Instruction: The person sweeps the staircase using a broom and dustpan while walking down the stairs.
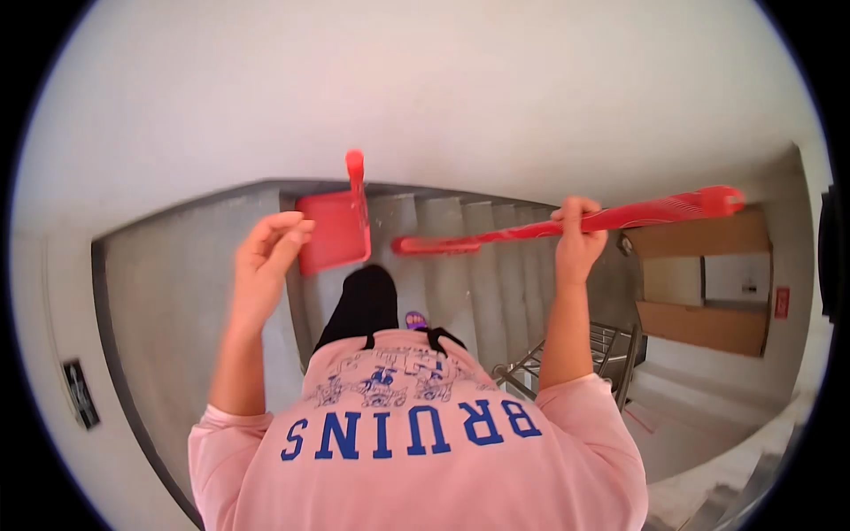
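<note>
My left hand is raised at the left, thumb and fingers drawn together in a pinch. Whatever is in them, if anything, is too small to make out. Its fingertips overlap the left edge of a red dustpan in this view; I cannot tell whether they touch it. The dustpan's upright red handle rises toward me, with no hand around it. At the right, my right hand is wrapped round the long red handle of a broom. The broom's far end points down toward the steps, just right of the dustpan.
Grey concrete stairs run off to the right along a pale wall. One purple sandal shows on a step below me. A metal railing and brown cardboard panels stand at the right.
</note>
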Demonstrator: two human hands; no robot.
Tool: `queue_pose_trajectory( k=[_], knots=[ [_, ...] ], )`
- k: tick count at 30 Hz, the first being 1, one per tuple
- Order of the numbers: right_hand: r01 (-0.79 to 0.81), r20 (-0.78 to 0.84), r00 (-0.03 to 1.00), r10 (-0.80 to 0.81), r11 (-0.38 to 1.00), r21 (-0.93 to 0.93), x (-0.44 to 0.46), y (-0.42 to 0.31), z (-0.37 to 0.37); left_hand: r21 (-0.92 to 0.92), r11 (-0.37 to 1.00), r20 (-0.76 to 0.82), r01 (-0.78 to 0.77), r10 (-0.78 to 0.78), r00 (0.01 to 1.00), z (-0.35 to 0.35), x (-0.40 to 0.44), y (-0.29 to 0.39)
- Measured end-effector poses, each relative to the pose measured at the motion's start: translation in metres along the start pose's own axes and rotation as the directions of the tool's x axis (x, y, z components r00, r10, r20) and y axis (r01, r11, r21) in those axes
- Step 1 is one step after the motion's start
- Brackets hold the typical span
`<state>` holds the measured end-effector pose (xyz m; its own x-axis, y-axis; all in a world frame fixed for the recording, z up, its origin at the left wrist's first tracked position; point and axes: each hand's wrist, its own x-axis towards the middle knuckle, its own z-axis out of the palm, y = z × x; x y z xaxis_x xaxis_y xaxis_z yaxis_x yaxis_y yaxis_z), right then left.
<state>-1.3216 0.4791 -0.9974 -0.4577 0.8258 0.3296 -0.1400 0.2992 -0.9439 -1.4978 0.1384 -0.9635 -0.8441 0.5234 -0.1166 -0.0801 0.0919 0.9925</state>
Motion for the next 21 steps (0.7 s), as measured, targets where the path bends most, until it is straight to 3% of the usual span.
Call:
queue_pose_trajectory(
  k=[4,7,9,13,18,21],
  knots=[
    [0.137,0.111,0.981,-0.158,0.975,0.175,-0.011,-0.022,-0.014,-0.101,0.993,0.073,0.055,-0.047,0.996,0.055,-0.054,-0.066],
    [0.085,0.061,0.991,-0.116,0.926,0.368,0.007,-0.049,-0.02,-0.139,0.98,0.145,0.145,-0.125,0.982,0.102,-0.059,-0.078],
    [0.2,0.037,0.974,-0.223,0.927,0.316,0.013,-0.074,-0.041,-0.116,0.976,0.19,0.185,-0.161,0.969,0.13,-0.077,-0.092],
    [0.219,0.132,0.945,-0.298,0.881,0.42,0.015,-0.11,-0.058,-0.067,0.935,0.365,0.348,-0.301,0.881,0.18,-0.09,-0.12],
    [0.081,0.338,0.896,-0.288,0.854,0.513,0.001,-0.13,-0.072,0.086,0.825,0.603,0.559,-0.49,0.63,0.211,-0.123,-0.13],
    [-0.041,0.478,0.82,-0.315,0.8,0.599,-0.015,-0.144,-0.065,0.034,0.811,0.63,0.584,-0.471,0.617,0.198,-0.148,-0.132]
  ],
)
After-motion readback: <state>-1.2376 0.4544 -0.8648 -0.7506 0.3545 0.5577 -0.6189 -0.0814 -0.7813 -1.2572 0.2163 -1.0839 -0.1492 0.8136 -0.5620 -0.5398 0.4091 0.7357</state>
